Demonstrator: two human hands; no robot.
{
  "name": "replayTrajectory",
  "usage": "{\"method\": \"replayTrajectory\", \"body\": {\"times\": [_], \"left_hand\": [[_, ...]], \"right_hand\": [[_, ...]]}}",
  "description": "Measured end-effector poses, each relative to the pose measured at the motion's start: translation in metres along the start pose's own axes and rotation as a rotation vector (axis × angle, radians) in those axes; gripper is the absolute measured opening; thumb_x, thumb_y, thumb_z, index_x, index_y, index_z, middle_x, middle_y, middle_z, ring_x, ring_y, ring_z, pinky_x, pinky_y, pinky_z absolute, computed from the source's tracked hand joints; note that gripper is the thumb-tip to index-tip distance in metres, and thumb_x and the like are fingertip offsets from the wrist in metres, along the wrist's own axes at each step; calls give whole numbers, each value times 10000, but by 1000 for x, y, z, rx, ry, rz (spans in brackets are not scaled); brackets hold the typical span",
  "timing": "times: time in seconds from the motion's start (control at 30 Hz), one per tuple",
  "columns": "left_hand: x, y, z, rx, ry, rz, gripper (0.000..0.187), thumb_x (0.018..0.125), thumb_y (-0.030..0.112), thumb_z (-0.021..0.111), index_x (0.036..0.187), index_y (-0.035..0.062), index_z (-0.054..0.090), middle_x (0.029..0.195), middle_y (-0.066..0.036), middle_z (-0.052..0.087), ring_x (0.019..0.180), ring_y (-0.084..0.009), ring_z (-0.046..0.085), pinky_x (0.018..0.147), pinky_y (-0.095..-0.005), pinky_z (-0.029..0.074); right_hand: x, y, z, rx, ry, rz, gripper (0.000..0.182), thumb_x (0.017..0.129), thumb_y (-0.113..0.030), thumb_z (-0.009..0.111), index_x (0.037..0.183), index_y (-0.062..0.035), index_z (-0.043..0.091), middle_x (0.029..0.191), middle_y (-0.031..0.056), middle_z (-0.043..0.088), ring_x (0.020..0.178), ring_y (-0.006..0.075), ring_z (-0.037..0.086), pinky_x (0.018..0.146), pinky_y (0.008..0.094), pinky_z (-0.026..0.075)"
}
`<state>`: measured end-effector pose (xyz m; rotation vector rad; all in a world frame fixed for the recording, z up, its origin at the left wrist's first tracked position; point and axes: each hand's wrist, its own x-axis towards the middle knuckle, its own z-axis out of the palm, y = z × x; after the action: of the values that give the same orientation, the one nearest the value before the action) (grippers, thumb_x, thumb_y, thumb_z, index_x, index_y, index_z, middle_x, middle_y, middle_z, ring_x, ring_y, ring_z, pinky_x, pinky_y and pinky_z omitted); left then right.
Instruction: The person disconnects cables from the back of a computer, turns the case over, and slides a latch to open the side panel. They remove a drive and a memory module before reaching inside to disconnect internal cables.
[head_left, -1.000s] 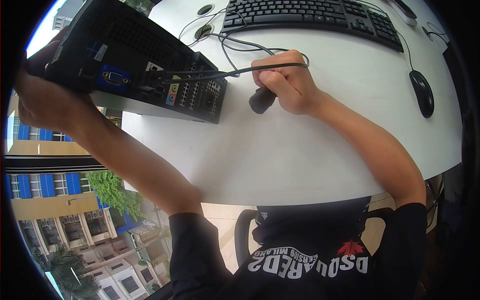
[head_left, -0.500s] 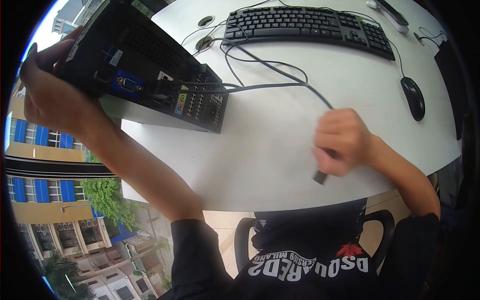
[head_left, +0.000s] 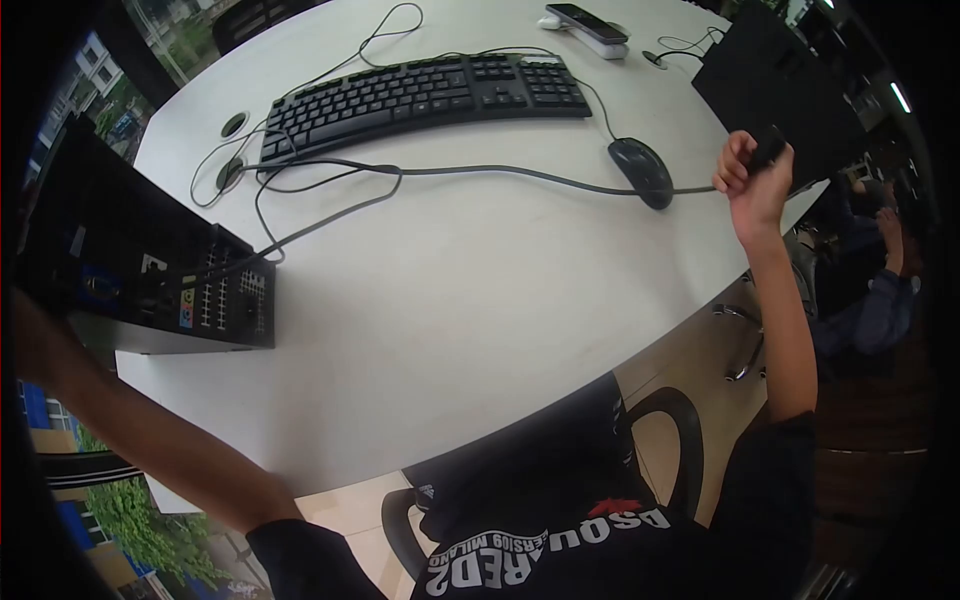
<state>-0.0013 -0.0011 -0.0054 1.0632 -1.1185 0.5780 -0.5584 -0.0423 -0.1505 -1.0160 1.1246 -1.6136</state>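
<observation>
My right hand [head_left: 757, 190] is up at two o'clock, fingers [head_left: 733, 168] curled, forearm [head_left: 786, 325] upright; my left arm [head_left: 155, 425] stretches toward nine.

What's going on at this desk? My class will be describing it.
A person's right hand grips the black end of a cable near the right side of the white desk. The cable runs across the desk by the mouse. The left forearm extends towards the computer tower; the left hand is out of view. The keyboard lies behind the cable.
</observation>
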Motion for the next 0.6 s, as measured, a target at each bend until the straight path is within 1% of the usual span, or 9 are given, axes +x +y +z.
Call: {"method": "replayTrajectory", "body": {"times": [0.07, 0.17, 0.27, 0.4, 0.47, 0.5, 0.53, 0.57, 0.6], "left_hand": [[1, -5, -4, 22, -22, 108, 610, 981, 378, 483, 583, -43, 676, 599, -146, 673, 609, -258, 675, 667, -343, 579], [-1, -6, -3, 3, -37, 58, 605, 979, 375, 491, 569, -26, 682, 590, -130, 683, 637, -253, 680, 749, -366, 567], [-1, -11, -5, 46, -5, 94, 603, 978, 372, 497, 553, -13, 682, 590, -122, 696, 668, -251, 691, 788, -398, 562], [13, -36, -17, -92, -230, 16, 515, 1001, 314, 492, 675, -23, 705, 752, -165, 733, 749, -251, 723, 827, -398, 578], [33, -93, -35, -69, -281, -43, 388, 1047, 211, 480, 898, -53, 723, 1001, -217, 766, 891, -243, 745, 785, -327, 606], [10, -35, -16, 68, -132, -78, 394, 1055, 202, 470, 880, -56, 711, 1025, -207, 773, 906, -255, 749, 823, -326, 594], [12, -37, -19, 153, -133, 144, 432, 1050, 214, 488, 826, -14, 777, 869, -95, 799, 810, -157, 758, 881, -257, 539], [3, -17, -10, 85, -60, 61, 415, 1029, 225, 521, 811, -11, 783, 817, -105, 790, 795, -153, 752, 859, -260, 537], [1, -15, -6, -99, -24, -26, 428, 1006, 235, 542, 741, -10, 772, 777, -117, 780, 762, -165, 745, 819, -247, 533]], "right_hand": [[17, -3, 13, 61, 167, 46, 573, 975, -622, 378, 914, -80, 557, 686, -13, 367, 579, 128, 332, 611, 331, 336], [70, 16, 3, 50, 128, 68, 507, 963, -525, 527, 1046, -28, 577, 823, 45, 547, 717, 167, 560, 781, 395, 561], [94, 43, 6, -183, 127, 90, 471, 925, -390, 651, 1140, 23, 575, 1030, 139, 615, 914, 230, 647, 908, 443, 591], [92, 44, 15, -376, 76, 223, 557, 873, -316, 719, 1241, 71, 562, 1243, 215, 601, 1120, 315, 628, 998, 431, 531], [96, 55, 3, -593, 121, 116, 576, 859, -350, 730, 1241, 54, 579, 1243, 196, 612, 1149, 338, 613, 1070, 402, 455], [102, 49, -4, -884, 98, 84, 655, 853, -390, 735, 1324, 40, 583, 1314, 204, 613, 1211, 343, 594, 1111, 379, 402], [112, 71, -7, -951, 288, -206, 719, 869, -381, 727, 1422, 40, 543, 1396, 240, 589, 1306, 324, 562, 1124, 357, 390], [106, 67, 7, -964, 291, -281, 712, 910, -345, 698, 1482, 32, 502, 1479, 246, 545, 1399, 322, 506, 1145, 370, 374], [94, 63, 23, -888, 124, -388, 631, 952, -274, 649, 1485, 28, 498, 1500, 234, 532, 1433, 309, 481, 1166, 372, 363]]}}
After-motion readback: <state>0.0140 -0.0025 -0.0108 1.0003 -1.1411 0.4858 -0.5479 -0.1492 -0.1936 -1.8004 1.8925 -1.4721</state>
